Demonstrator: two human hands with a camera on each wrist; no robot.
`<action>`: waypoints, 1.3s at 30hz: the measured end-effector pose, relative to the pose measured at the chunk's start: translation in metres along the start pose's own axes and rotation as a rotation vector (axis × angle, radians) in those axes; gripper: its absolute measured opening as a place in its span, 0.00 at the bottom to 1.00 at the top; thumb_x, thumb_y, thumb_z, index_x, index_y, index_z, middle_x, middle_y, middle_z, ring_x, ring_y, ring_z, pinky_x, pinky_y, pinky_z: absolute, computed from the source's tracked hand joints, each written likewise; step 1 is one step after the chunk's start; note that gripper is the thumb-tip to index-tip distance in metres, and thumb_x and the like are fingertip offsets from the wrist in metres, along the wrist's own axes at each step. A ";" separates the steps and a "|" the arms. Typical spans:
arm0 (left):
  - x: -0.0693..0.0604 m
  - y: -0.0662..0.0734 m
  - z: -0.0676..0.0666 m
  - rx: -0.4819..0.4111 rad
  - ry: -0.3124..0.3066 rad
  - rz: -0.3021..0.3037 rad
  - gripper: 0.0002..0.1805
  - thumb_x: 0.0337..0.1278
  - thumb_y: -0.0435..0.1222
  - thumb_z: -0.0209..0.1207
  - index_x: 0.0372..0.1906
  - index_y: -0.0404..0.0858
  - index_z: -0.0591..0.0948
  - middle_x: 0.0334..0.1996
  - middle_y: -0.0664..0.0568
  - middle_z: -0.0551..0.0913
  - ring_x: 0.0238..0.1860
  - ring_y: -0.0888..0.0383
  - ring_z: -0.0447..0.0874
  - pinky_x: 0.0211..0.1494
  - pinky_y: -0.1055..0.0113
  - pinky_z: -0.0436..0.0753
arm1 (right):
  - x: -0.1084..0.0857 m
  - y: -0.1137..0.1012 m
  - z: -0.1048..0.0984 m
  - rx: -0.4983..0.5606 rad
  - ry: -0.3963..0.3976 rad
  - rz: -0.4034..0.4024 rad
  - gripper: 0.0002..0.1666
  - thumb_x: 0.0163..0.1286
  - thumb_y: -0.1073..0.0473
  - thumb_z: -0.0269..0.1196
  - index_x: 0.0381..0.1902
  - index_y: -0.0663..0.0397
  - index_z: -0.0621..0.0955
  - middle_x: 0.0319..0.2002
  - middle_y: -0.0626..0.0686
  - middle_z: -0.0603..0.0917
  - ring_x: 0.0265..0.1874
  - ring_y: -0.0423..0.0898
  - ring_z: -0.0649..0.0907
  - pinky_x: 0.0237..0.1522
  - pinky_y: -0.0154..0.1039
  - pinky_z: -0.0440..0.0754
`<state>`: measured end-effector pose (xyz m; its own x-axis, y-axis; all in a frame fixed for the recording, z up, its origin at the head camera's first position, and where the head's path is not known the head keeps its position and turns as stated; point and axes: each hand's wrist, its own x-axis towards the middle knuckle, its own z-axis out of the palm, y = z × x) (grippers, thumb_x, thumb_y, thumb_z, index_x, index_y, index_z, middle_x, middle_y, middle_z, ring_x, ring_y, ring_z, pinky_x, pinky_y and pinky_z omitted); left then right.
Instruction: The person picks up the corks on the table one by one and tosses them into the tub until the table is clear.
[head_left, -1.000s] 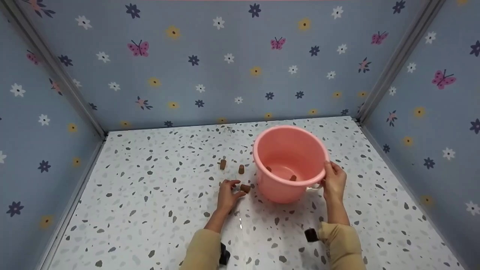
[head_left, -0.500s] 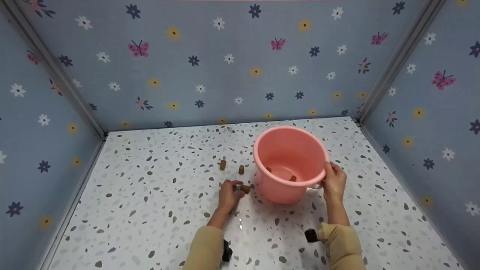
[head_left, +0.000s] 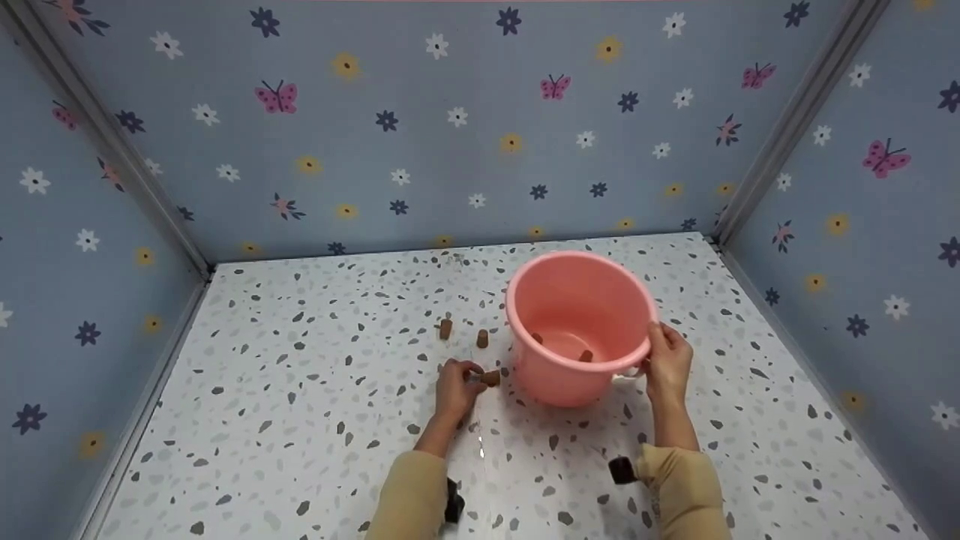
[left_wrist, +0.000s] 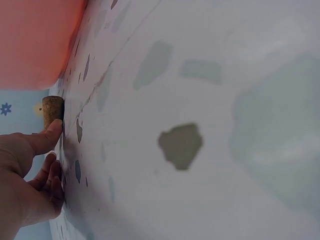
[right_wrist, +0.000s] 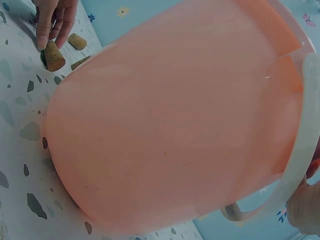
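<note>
A pink bucket (head_left: 562, 384) stands on the speckled table, its mouth tipped toward the camera. Over its right rim my right hand (head_left: 670, 364) grips with thumb and fingers, close to the white handle (right_wrist: 306, 115). Inside lie two brown corks (head_left: 586, 356). Just left of the bucket, my left hand (head_left: 457, 394) pinches a cork (right_wrist: 54, 56) at one end while it lies low over the tabletop; whether it touches the surface is unclear. The left wrist view shows the thumb (left_wrist: 49, 137) against this cork.
Two more corks, one farther left (head_left: 445, 329) and one nearer the bucket (head_left: 482, 339), lie beyond my left hand. Flower-printed panels (head_left: 450, 127) enclose the table at the back and sides. A thin crack-like line (left_wrist: 100, 80) runs across the tabletop.
My left hand has moved slightly right and its fingers have closed on the cork, which has turned a little. The right hand and bucket have stayed in place.
</note>
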<state>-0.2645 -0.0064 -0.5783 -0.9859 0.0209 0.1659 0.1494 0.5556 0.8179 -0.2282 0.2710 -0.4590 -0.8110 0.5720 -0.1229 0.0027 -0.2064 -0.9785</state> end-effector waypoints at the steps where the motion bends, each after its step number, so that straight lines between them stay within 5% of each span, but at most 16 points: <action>1: 0.000 0.000 0.000 -0.003 0.001 0.002 0.08 0.33 0.25 0.65 0.26 0.33 0.81 0.24 0.44 0.71 0.25 0.56 0.65 0.31 0.63 0.67 | 0.000 0.000 0.000 0.001 -0.002 -0.002 0.24 0.65 0.60 0.52 0.54 0.72 0.68 0.23 0.48 0.78 0.15 0.37 0.74 0.14 0.27 0.72; 16: -0.001 0.001 -0.006 -0.057 0.071 0.034 0.07 0.35 0.28 0.66 0.26 0.32 0.81 0.26 0.43 0.73 0.29 0.52 0.70 0.35 0.62 0.69 | 0.000 0.000 0.002 -0.007 -0.013 -0.019 0.24 0.65 0.59 0.53 0.53 0.73 0.67 0.20 0.46 0.78 0.12 0.37 0.73 0.09 0.26 0.67; 24: 0.000 0.013 -0.016 -0.139 0.136 -0.016 0.07 0.39 0.27 0.65 0.30 0.32 0.80 0.28 0.43 0.74 0.30 0.52 0.72 0.35 0.63 0.70 | 0.001 0.001 0.001 -0.031 0.009 0.008 0.24 0.65 0.59 0.53 0.54 0.70 0.68 0.24 0.49 0.78 0.15 0.38 0.74 0.12 0.27 0.69; 33: 0.001 0.031 -0.031 -0.204 0.224 0.007 0.08 0.38 0.27 0.65 0.30 0.31 0.81 0.28 0.43 0.77 0.30 0.49 0.73 0.36 0.59 0.72 | 0.001 0.000 0.000 -0.008 -0.007 0.009 0.24 0.65 0.59 0.53 0.55 0.71 0.68 0.22 0.49 0.78 0.14 0.38 0.74 0.12 0.27 0.69; 39: 0.002 0.046 -0.042 -0.253 0.251 0.052 0.08 0.39 0.27 0.65 0.30 0.31 0.81 0.28 0.40 0.77 0.30 0.47 0.73 0.36 0.55 0.72 | 0.001 0.005 0.000 0.015 0.004 -0.054 0.23 0.64 0.59 0.54 0.51 0.73 0.69 0.29 0.59 0.79 0.16 0.39 0.75 0.13 0.27 0.70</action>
<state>-0.2560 -0.0151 -0.5172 -0.9320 -0.1789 0.3151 0.2433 0.3354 0.9101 -0.2292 0.2710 -0.4636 -0.8073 0.5859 -0.0703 -0.0498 -0.1864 -0.9812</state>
